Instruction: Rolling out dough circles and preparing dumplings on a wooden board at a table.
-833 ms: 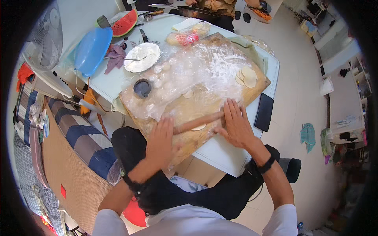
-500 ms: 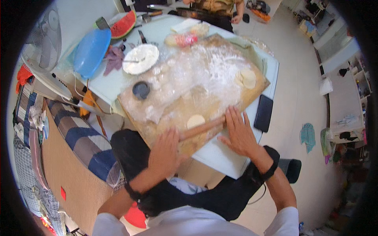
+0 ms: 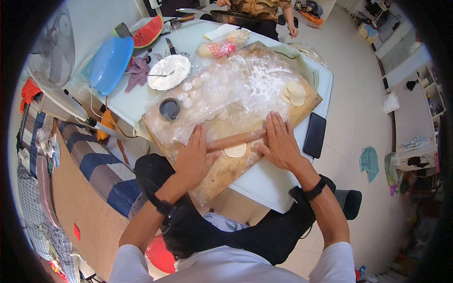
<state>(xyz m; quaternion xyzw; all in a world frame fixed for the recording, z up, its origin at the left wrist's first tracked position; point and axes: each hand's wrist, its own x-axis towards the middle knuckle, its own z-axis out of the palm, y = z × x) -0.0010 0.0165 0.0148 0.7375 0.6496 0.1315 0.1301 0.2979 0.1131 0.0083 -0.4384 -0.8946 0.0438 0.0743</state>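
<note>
A wooden rolling pin (image 3: 236, 140) lies across the floured wooden board (image 3: 214, 186), at the far edge of a flat round dough wrapper (image 3: 235, 151). My left hand (image 3: 192, 158) rests on the pin's left end, fingers stretched forward and flat. On the right end lies my right hand (image 3: 281, 144), also with straight fingers and the thumb spread. Both hands press from above and are not wrapped round the pin. A few finished wrappers (image 3: 295, 94) overlap at the board's right side. Clear plastic film (image 3: 203, 111) covers small dough pieces on the left.
A dark round cup (image 3: 169, 109) stands on the board's left. Beyond are a white plate of flour (image 3: 169, 73), a blue basin (image 3: 111, 65), cut watermelon (image 3: 148, 32) and a knife (image 3: 171, 45). A black phone (image 3: 315, 136) lies at the table's right edge. Another person (image 3: 257, 14) is at the far side.
Both hands have pushed the rolling pin away from me, over the dough wrapper. The wrapper now shows on the pin's near side instead of its far side.
</note>
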